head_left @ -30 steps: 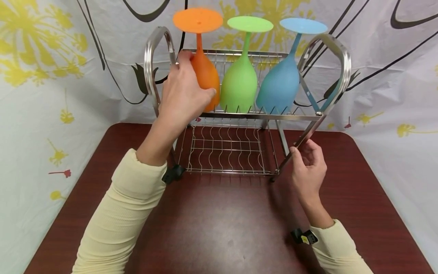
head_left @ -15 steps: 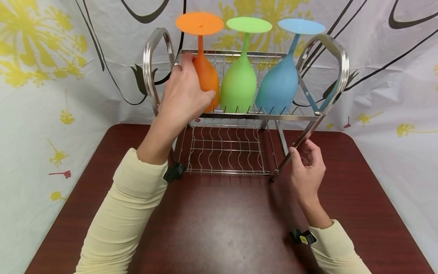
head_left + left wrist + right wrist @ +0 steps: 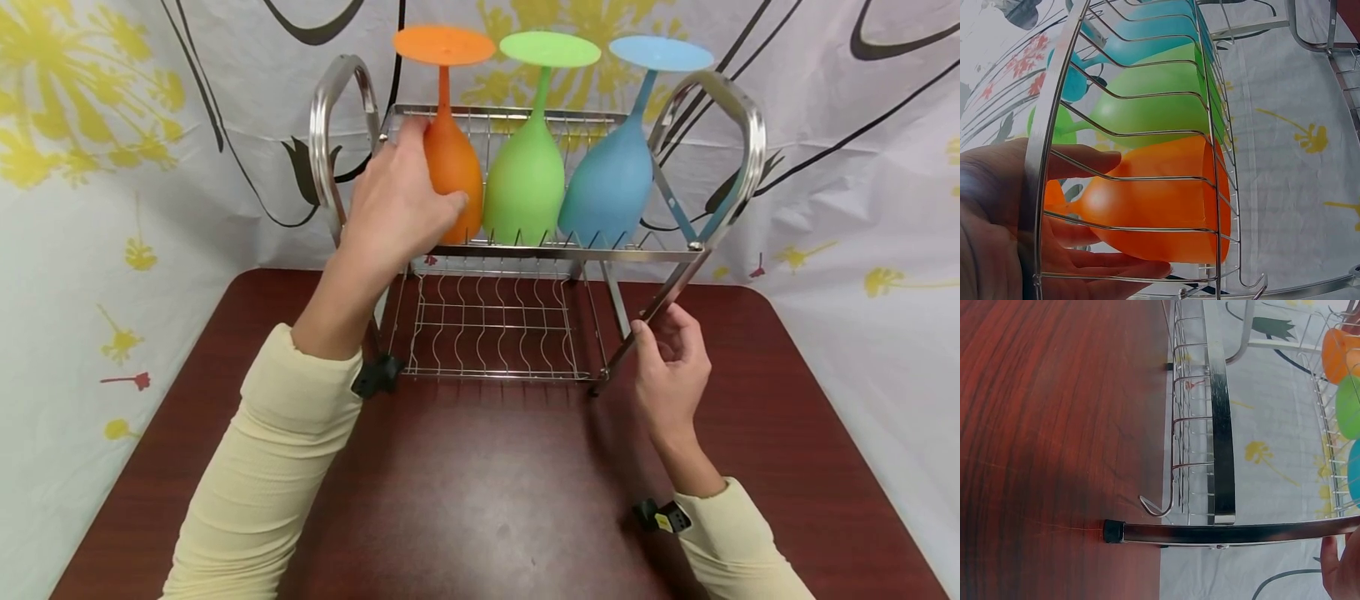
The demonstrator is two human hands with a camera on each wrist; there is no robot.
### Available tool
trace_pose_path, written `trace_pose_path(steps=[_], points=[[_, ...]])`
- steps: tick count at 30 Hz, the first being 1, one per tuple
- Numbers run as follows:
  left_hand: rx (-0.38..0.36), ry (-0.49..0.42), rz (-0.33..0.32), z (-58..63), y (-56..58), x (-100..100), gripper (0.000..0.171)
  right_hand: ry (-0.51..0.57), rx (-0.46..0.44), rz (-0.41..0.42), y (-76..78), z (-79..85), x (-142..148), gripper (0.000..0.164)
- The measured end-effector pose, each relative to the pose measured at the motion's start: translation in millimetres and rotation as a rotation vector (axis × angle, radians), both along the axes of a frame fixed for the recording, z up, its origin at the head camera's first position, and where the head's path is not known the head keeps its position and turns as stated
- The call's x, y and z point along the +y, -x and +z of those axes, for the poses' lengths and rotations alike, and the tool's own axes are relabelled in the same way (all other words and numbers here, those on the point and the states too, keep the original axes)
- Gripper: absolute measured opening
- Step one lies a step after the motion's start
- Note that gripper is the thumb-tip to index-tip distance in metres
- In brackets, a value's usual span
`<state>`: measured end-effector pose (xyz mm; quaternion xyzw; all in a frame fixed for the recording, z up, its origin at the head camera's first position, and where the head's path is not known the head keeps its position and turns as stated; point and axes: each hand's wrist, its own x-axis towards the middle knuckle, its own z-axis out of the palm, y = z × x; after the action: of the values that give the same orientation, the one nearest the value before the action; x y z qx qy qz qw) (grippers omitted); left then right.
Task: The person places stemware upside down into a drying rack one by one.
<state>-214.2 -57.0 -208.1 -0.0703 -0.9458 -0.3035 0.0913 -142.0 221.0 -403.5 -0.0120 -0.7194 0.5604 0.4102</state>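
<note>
Upside down on the upper tier of a metal dish rack (image 3: 570,252) stand three wine glasses in a row: an orange wine glass (image 3: 457,175), a green wine glass (image 3: 523,179) and a blue wine glass (image 3: 611,183). My left hand (image 3: 397,200) grips the orange one by its bowl, thumb on the near side. From the left wrist view, the fingers wrap the orange bowl (image 3: 1160,206) behind the rack's wires, its rim down on the tier. My right hand (image 3: 675,371) holds the rack's right front leg between thumb and fingers. The blue glass leans to the right.
The rack's lower tier (image 3: 495,325) of wavy wires sits close over the dark red table (image 3: 480,483). A patterned white sheet (image 3: 150,250) hangs behind and at both sides. Curved metal handles (image 3: 324,125) rise at the rack's two ends.
The orange glass has tipped from a leftward lean to more upright, its base shifting right towards the green one, with my left hand on it. My right hand stays on the leg.
</note>
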Motion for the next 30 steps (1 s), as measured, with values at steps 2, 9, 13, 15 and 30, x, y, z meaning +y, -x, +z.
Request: trace_pose_path(steps=[2, 9, 13, 15, 30], points=[[0.006, 0.0, 0.001, 0.2, -1.6, -0.1, 0.071, -0.001, -0.004, 0.0, -0.1, -0.1, 0.8, 0.031], [0.046, -0.032, 0.017, 0.6, -7.6, -2.2, 0.064, 0.006, -0.022, -0.003, -1.3, -0.4, 3.3, 0.032], [0.049, -0.034, 0.023, 1.0, -11.7, -4.3, 0.062, 0.0, -0.028, 0.003, -1.7, 0.5, 3.6, 0.033], [0.051, -0.032, 0.024, 1.3, -13.9, -5.1, 0.061, 0.002, -0.031, 0.004, -1.4, 0.7, 3.7, 0.033], [0.131, 0.0, -0.001, -4.1, -29.8, -7.2, 0.059, -0.019, -0.025, -0.005, -7.8, 7.7, 2.5, 0.03]])
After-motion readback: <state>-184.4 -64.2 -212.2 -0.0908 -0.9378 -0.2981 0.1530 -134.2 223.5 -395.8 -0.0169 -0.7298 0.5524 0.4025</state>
